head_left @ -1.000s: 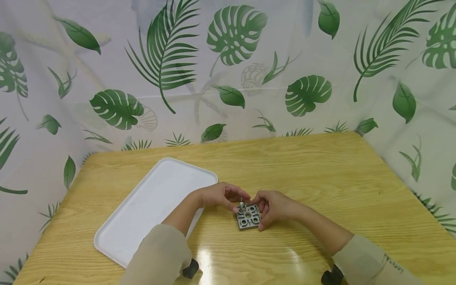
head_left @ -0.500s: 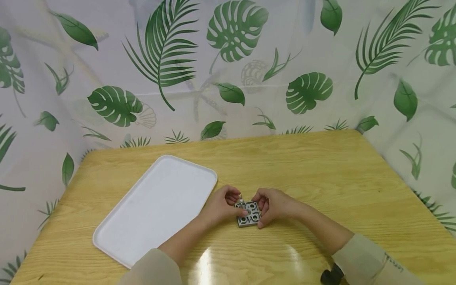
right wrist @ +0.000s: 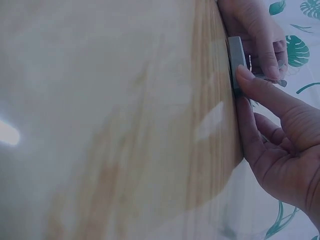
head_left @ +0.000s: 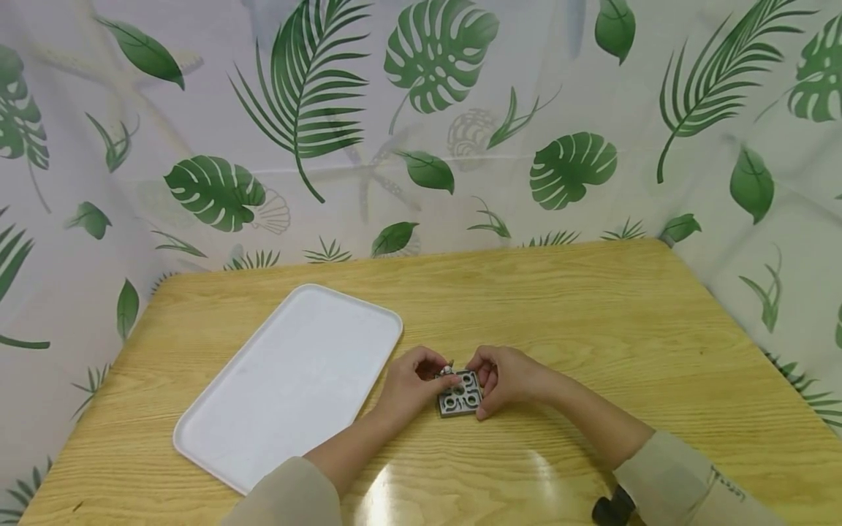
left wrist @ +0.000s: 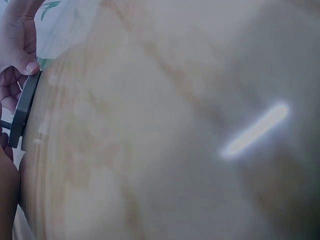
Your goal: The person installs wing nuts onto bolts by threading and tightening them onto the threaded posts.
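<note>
A square grey metal plate (head_left: 460,405) with several round holes lies on the table between the two hands. My right hand (head_left: 509,376) grips its right edge between thumb and fingers. A small metal screw (head_left: 448,370) stands at the plate's far left corner, and my left hand (head_left: 406,380) pinches it with thumb and fingers. The right wrist view shows the plate (right wrist: 237,52) edge-on, the left hand (right wrist: 257,32) at the screw's shaft and the right thumb (right wrist: 265,92) on the plate. How deep the screw sits is hidden.
A white rectangular tray (head_left: 276,387) lies at an angle to the left of the hands, with the left forearm reaching past its near right side. A black object (head_left: 612,509) shows beneath the right sleeve. Leaf-patterned cloth (head_left: 421,131) hangs behind the wooden table (head_left: 592,307).
The left hand has shifted nearer and round the plate's left side, its thumb now across the corner at the screw. The right hand keeps its hold on the plate.
</note>
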Demonstrator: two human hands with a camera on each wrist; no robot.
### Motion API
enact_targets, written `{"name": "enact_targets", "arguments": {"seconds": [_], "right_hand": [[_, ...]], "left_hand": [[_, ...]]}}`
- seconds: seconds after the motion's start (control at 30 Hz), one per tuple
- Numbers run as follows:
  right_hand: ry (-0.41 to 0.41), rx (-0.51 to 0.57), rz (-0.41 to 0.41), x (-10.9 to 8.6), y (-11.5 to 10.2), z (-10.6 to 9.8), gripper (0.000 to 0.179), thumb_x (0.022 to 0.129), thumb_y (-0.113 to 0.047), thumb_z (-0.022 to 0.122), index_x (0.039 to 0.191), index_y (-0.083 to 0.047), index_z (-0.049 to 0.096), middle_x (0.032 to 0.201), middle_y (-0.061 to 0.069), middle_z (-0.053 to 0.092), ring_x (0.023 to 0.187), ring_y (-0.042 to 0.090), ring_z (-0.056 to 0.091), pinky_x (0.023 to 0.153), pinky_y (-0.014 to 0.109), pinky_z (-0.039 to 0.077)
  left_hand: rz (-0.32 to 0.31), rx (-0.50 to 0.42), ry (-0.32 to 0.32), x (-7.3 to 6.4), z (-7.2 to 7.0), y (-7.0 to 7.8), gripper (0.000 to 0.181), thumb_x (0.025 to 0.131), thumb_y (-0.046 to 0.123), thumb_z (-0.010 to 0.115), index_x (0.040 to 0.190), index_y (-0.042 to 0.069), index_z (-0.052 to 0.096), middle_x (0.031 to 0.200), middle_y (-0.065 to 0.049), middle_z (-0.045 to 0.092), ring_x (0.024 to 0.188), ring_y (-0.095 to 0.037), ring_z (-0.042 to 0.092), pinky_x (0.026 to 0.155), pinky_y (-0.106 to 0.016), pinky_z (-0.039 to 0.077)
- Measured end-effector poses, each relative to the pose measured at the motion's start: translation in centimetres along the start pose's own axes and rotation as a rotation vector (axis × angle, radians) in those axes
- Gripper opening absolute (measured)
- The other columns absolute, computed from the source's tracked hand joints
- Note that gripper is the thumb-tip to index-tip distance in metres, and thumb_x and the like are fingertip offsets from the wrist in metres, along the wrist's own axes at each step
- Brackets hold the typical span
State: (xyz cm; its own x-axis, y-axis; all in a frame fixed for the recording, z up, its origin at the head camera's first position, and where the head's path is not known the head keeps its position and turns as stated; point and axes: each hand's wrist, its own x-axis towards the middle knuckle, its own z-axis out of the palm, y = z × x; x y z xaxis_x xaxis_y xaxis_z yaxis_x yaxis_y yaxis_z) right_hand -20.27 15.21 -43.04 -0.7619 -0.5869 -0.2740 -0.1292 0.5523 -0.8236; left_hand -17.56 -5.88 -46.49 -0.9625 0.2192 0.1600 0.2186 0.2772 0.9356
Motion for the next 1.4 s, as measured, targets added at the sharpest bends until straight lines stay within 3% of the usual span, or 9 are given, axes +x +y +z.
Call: {"name": "enact_targets", "arguments": {"seconds": [0.17,0.27,0.47,0.67,0.87,1.0,1.13,1.23,1.4], "right_hand": [[-0.002,0.004,-0.004,0.1,0.2,0.0,0.059,0.060,-0.007,0.088,0.108,0.004,0.054,0.086,0.008,0.056,0.073,0.015,0.056,0.064,0.024,0.050],[-0.006,0.012,-0.006,0.0,0.1,0.0,0.059,0.061,-0.007,0.088,0.108,0.004,0.054,0.086,0.008,0.056,0.072,0.016,0.056,0.063,0.024,0.050],[-0.012,0.015,-0.003,0.0,0.0,-0.2,0.059,0.060,-0.006,0.088,0.108,0.003,0.055,0.086,0.008,0.056,0.072,0.016,0.055,0.063,0.024,0.049],[-0.028,0.016,-0.011,0.2,0.0,-0.2,0.058,0.060,-0.006,0.088,0.108,0.003,0.056,0.085,0.007,0.056,0.071,0.015,0.058,0.063,0.024,0.050],[-0.040,0.005,-0.005,0.2,0.0,-0.3,0.057,0.061,-0.007,0.088,0.108,0.001,0.056,0.084,0.007,0.055,0.070,0.015,0.056,0.062,0.024,0.049],[-0.047,-0.005,-0.016,0.1,0.0,-0.3,0.056,0.061,-0.007,0.088,0.107,0.001,0.056,0.083,0.007,0.056,0.070,0.015,0.055,0.061,0.023,0.048],[-0.041,-0.007,-0.018,0.0,0.0,-0.3,0.057,0.061,-0.007,0.088,0.107,0.001,0.056,0.084,0.007,0.056,0.071,0.014,0.055,0.061,0.023,0.049],[-0.039,0.000,-0.017,0.1,0.1,-0.3,0.058,0.061,-0.007,0.088,0.108,0.002,0.056,0.085,0.007,0.056,0.071,0.014,0.056,0.062,0.023,0.049],[-0.037,0.017,-0.017,0.0,0.2,-0.2,0.060,0.061,-0.006,0.088,0.110,0.004,0.055,0.086,0.007,0.056,0.071,0.015,0.058,0.063,0.023,0.050]], "left_hand": [[-0.018,-0.026,-0.068,0.1,-0.4,-0.1,0.020,0.080,0.022,0.076,0.094,0.012,0.066,0.093,-0.001,0.067,0.081,-0.009,0.061,0.073,-0.021,0.051],[-0.063,-0.015,-0.153,0.6,-1.0,0.3,0.016,0.083,0.022,0.074,0.094,0.012,0.067,0.095,0.000,0.067,0.084,-0.009,0.061,0.075,-0.022,0.050],[-0.162,0.011,-0.491,3.2,-3.2,1.0,0.016,0.085,0.022,0.071,0.098,0.012,0.070,0.094,0.002,0.068,0.089,-0.009,0.060,0.082,-0.026,0.048],[-0.190,0.042,-0.835,6.4,-4.6,1.2,0.017,0.087,0.010,0.068,0.102,0.004,0.069,0.093,0.001,0.069,0.086,-0.009,0.060,0.082,-0.023,0.048],[-0.200,0.038,-1.015,8.2,-4.4,1.4,0.019,0.087,0.004,0.067,0.104,-0.003,0.067,0.090,0.003,0.067,0.082,-0.008,0.057,0.078,-0.020,0.046],[-0.219,0.028,-1.039,8.5,-4.3,1.5,0.018,0.086,0.002,0.067,0.103,-0.005,0.067,0.089,0.001,0.067,0.080,-0.008,0.056,0.077,-0.020,0.046],[-0.209,0.038,-0.986,8.2,-4.3,1.3,0.026,0.084,0.002,0.070,0.109,-0.002,0.067,0.099,0.000,0.068,0.087,-0.007,0.058,0.081,-0.021,0.047],[-0.206,0.018,-0.875,7.4,-4.5,0.8,0.036,0.080,0.003,0.073,0.115,0.001,0.065,0.109,-0.003,0.067,0.093,-0.007,0.060,0.084,-0.023,0.049],[-0.156,-0.030,-0.581,4.9,-4.0,0.2,0.037,0.076,0.006,0.079,0.109,0.001,0.064,0.100,-0.005,0.066,0.086,-0.011,0.060,0.079,-0.025,0.051]]}}
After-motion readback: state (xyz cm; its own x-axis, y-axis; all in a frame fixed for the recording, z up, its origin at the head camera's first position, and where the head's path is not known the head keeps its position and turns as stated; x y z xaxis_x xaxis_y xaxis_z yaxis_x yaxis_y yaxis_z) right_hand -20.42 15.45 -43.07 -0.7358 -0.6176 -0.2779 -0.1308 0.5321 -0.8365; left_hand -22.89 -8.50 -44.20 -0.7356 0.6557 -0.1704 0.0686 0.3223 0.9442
